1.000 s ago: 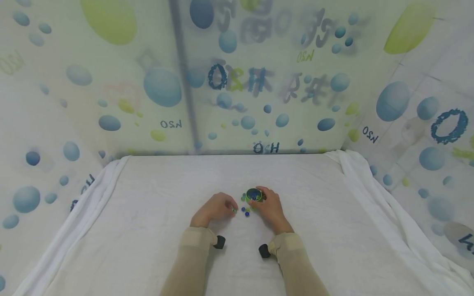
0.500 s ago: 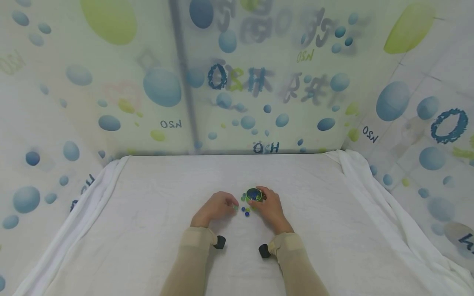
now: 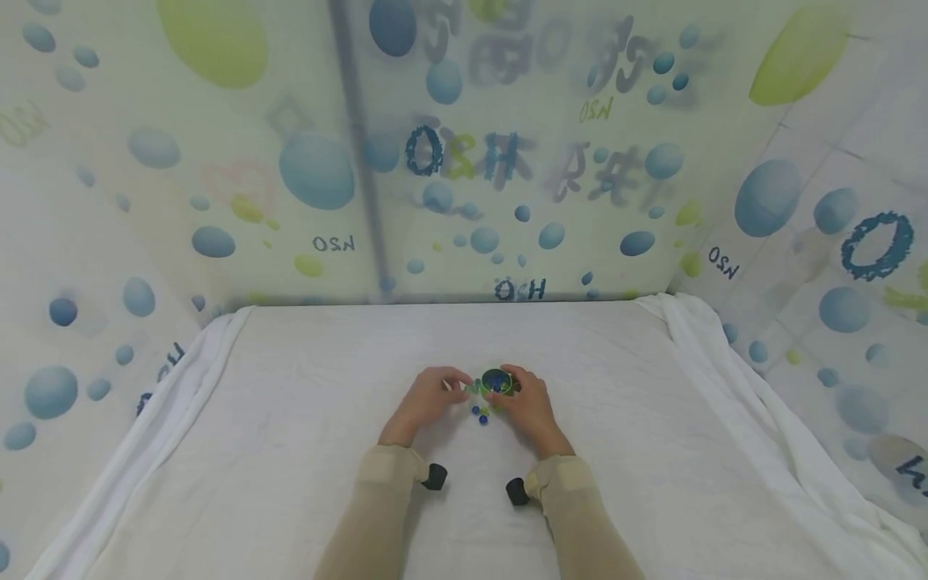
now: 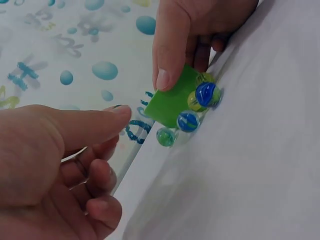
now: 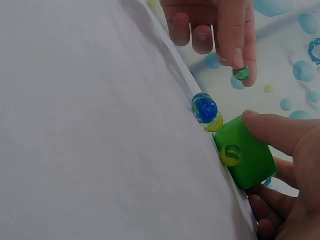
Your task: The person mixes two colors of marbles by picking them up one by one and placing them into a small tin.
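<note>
My left hand (image 3: 433, 396) pinches a small green glass marble (image 5: 242, 74) between thumb and index finger, just left of a small green cup. That cup (image 5: 250, 167) stands on the white cloth, its sides gripped between the thumb and fingers of my right hand (image 3: 532, 404). From the head view, dark blue shows inside the cup's rim. Around its base lie several loose marbles: a blue one (image 4: 207, 94), another blue one (image 4: 188, 121), a green one (image 4: 166, 136) and a yellow-green one (image 5: 230, 155).
A white cloth (image 3: 326, 379) covers the table. Its bunched folds (image 3: 706, 354) run along the right side, with similar folds at the left. Behind stands a pale wall sheet (image 3: 449, 225) printed with blue and green bubbles.
My left hand has moved forward and slightly right with the marble, from lower left of the cup to beside it. My right hand and the cup stay where they were.
</note>
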{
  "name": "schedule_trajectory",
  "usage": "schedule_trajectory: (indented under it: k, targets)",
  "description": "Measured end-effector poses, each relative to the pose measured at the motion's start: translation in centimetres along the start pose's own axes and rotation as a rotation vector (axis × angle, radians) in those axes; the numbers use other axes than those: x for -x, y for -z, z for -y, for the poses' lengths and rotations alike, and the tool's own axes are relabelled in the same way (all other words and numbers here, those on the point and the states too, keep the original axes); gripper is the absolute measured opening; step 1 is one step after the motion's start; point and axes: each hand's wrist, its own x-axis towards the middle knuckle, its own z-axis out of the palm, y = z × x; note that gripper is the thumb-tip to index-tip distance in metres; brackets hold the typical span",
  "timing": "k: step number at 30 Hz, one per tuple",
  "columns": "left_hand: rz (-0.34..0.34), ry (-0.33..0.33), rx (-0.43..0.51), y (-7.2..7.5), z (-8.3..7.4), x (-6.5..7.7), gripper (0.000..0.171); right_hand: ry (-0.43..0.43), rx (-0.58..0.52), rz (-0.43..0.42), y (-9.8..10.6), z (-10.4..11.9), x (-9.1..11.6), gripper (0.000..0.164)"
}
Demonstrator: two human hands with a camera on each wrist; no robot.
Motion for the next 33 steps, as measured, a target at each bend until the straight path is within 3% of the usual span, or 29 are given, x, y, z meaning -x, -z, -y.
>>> schedule_trajectory:
  k: [6,21,33]
  targets:
    - [-0.072,-0.04,0.022,-0.6,-0.4,-0.5,0.02,0.002,-0.008,-0.005,0.0,-0.1,-0.2,0.061]
    - [-0.295,-0.058,0.168,-2.1,-1.5,-0.5,0.021,0.018,-0.01,0.001,0.0,-0.1,-0.1,0.059]
    - [-0.285,-0.048,0.223,-2.8,-2.1,-0.5,0.023,0.017,-0.017,0.002,0.2,0.0,0.1,0.059]
